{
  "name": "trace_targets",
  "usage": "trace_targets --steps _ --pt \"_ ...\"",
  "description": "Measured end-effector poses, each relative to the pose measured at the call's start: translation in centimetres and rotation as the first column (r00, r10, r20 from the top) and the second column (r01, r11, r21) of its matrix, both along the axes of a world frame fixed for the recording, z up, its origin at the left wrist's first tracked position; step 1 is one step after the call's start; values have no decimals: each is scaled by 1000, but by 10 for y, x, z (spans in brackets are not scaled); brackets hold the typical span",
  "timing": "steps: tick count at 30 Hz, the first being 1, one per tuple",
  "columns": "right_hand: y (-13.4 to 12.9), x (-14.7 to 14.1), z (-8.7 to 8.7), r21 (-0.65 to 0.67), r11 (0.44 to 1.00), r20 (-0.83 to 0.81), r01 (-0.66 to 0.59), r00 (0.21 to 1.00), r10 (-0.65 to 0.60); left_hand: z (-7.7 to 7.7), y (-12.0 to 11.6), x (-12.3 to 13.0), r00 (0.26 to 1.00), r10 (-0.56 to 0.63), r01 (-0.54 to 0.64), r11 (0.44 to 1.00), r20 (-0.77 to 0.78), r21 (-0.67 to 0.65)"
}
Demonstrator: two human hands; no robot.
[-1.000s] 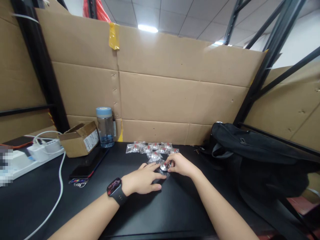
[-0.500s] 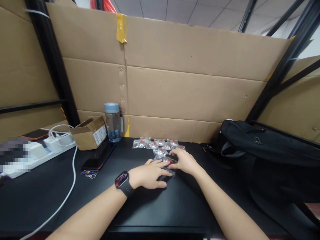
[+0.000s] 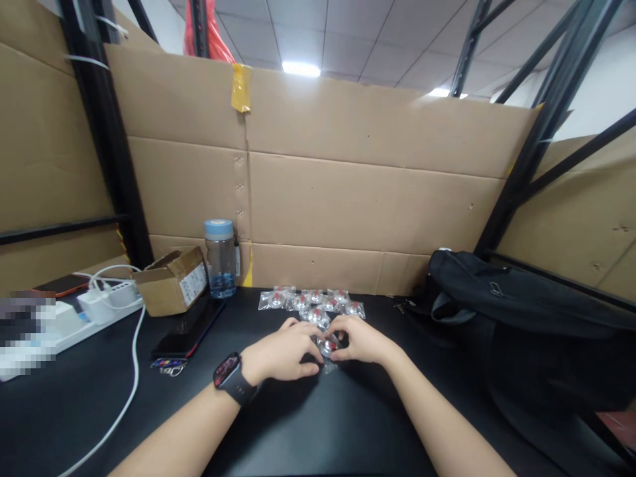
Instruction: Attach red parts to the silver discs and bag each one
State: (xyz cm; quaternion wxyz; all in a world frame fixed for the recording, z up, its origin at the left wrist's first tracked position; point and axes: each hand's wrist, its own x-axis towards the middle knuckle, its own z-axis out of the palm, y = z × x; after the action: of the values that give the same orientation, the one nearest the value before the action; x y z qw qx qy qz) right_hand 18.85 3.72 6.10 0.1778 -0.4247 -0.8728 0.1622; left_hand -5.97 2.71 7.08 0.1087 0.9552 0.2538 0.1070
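A round silver piece with a red mark, in a clear plastic bag (image 3: 327, 348), lies on the black table between my hands. My left hand (image 3: 284, 351), with a dark smartwatch on its wrist, has curled fingers at the bag's left edge. From the right, my right hand (image 3: 365, 341) grips the bag between thumb and fingers. Just beyond is another bagged silver piece (image 3: 316, 317), partly behind my fingers. Several more such bags lie further back in loose, touching rows, one of them a bagged piece (image 3: 277, 300) at the left end.
A water bottle (image 3: 220, 260) and an open cardboard box (image 3: 171, 281) stand at the back left. Near them are a dark flat device (image 3: 186, 334), a keyring (image 3: 171, 368) and a white power strip (image 3: 106, 308) with a cable. On the right sits a black backpack (image 3: 521, 318). Cardboard panels (image 3: 348, 199) close the back.
My hands have drawn closer around the nearest bag, which now lies flatter and squarer between them. My left fingers, earlier spread over it, are now curled at its side. The view has tilted up.
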Motion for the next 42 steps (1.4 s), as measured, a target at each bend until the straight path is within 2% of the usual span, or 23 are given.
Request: trace_targets --steps 3,7,14,23,25,28,30,33,37,42 --pt "-4 0 2 15 998 59 63 996 -64 -2 -2 2 1000 21 -21 1000 4 11" --pt "-7 -1 3 34 986 102 162 981 -165 -6 -4 2 998 33 -36 998 -60 -45" --pt "-8 -8 0 157 959 58 234 968 -246 -7 -2 1 993 -1 -17 987 -114 -161" --pt "-6 -20 -8 297 896 68 331 929 -365 -11 0 2 995 1 -12 994 -97 -110" --pt "-7 -20 -9 265 912 30 314 942 -333 -9 0 2 996 5 -14 994 -84 -104" --pt "-7 -12 -2 133 980 -43 150 988 -145 -4 2 2 1000 -6 5 997 -13 -71" --pt "-7 -3 6 68 996 -102 50 994 -43 -2 5 1 999 2 1 998 49 -64" --pt "-2 11 12 65 997 -150 39 988 -29 -5 10 2 987 74 -70 997 143 -37" --pt "6 20 4 22 999 -107 30 994 -28 -16 17 7 954 201 -212 977 221 26" --pt "11 17 -7 -68 997 -144 -43 989 33 -24 21 12 956 222 -232 972 190 32"
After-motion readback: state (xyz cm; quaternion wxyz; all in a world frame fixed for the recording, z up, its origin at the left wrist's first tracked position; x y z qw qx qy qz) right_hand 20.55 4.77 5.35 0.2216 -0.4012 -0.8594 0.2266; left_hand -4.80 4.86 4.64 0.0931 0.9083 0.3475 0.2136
